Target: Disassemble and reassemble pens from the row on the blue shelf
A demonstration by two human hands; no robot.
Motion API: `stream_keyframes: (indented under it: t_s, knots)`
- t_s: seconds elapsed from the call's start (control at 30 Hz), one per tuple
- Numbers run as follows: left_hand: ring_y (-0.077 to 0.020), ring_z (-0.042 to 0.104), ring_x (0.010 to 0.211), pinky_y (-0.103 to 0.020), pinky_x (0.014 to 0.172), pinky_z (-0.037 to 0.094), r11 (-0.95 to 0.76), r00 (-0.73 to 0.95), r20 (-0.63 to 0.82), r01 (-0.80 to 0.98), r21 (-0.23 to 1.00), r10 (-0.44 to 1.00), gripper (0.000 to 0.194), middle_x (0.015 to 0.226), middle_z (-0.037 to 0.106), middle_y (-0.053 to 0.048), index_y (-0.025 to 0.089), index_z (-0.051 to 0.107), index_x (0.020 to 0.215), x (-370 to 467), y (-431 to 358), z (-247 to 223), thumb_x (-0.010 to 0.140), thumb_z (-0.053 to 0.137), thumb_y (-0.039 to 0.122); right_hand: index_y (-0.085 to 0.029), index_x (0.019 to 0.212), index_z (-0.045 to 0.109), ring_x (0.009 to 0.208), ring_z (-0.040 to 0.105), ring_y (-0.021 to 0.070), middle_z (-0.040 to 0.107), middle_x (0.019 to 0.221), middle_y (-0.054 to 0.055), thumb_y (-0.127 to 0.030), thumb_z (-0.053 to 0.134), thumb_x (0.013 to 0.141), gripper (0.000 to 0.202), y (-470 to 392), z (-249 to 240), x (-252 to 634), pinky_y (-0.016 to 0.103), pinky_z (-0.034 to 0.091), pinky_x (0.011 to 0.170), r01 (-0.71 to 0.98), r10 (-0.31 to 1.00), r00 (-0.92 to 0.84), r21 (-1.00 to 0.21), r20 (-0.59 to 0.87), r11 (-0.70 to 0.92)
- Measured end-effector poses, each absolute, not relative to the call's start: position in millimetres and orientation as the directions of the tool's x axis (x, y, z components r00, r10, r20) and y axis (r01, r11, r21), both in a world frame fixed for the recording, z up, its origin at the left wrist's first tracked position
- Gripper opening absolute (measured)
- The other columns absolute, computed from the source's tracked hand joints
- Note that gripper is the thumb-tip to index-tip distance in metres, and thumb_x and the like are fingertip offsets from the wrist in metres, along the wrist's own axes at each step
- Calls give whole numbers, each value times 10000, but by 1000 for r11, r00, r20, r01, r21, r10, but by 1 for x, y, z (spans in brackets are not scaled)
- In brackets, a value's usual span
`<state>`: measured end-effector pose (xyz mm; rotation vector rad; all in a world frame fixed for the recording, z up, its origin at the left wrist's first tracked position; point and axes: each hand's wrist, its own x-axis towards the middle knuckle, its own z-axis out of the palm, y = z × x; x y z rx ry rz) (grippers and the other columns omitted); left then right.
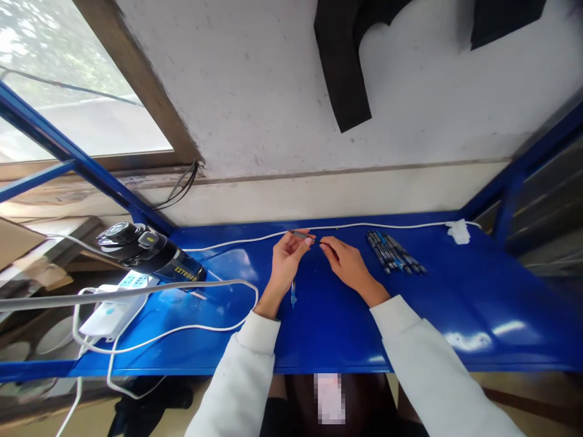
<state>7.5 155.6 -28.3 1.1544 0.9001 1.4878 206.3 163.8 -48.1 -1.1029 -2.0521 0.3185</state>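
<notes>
In the head view my left hand [288, 258] is closed around a dark pen [301, 235], which lies nearly level between thumb and fingers. A short gap away, my right hand [345, 260] pinches a small dark piece [320, 242] at its fingertips. The piece is too small to name and sits apart from the pen's end. Beside my left wrist, a clear and blue pen [294, 296] rests on the blue table, partly hidden by the hand. To the right of my right hand lies a row of several dark and blue pens [394, 254].
A black bottle [152, 252] lies at the left beside a white power strip [113, 309]. White cable [195, 328] loops over the table's left part, and another runs along the back edge. Crumpled white tissue [458, 232] is at the back right. Blue frame posts [505, 212] flank the table.
</notes>
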Motion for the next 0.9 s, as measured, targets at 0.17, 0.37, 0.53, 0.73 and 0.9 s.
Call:
stream_keyframes:
  t_s: [0.17, 0.37, 0.53, 0.73, 0.9]
  knots:
    - [-215, 807, 941, -361, 936, 618, -180, -4, 185, -257, 950, 983, 326, 1017, 852, -90, 189, 825, 1021, 15, 156, -34, 813, 987, 381, -272, 1230, 699, 992, 803, 265, 833, 1161, 86, -383, 512, 1179, 224, 162, -48, 204, 348, 576, 818, 605, 788, -343, -521, 512, 602]
    - [-170, 784, 870, -322, 903, 608, -267, -259, 194, -287, 920, 946, 363, 943, 822, -40, 198, 810, 1071, 3, 162, -33, 824, 979, 404, -249, 1310, 634, 854, 767, 268, 781, 954, 59, -456, 593, 1141, 271, 165, -54, 206, 377, 582, 790, 630, 817, -294, -542, 497, 556]
    - [-128, 769, 868, -319, 957, 609, -300, -366, 116, -501, 812, 923, 396, 979, 814, -25, 203, 789, 1045, -22, 172, -30, 788, 1011, 406, -258, 1283, 624, 837, 752, 265, 767, 956, 75, -475, 558, 1141, 267, 167, -56, 210, 402, 602, 800, 575, 818, -163, -620, 552, 534]
    - [-124, 762, 863, -305, 943, 620, -242, -272, 104, -545, 803, 957, 392, 974, 800, -28, 195, 815, 1044, -14, 166, -27, 765, 1029, 367, -259, 1261, 619, 829, 740, 253, 754, 960, 70, -463, 558, 1140, 244, 165, -53, 207, 401, 604, 813, 546, 815, -171, -636, 553, 546]
    - [-160, 781, 881, -328, 935, 631, -203, -162, 146, -426, 882, 976, 406, 982, 819, -55, 192, 822, 1089, 2, 160, -29, 796, 1004, 407, -258, 1244, 628, 799, 728, 245, 748, 932, 60, -434, 554, 1136, 219, 164, -54, 206, 392, 607, 806, 548, 808, -201, -620, 554, 562]
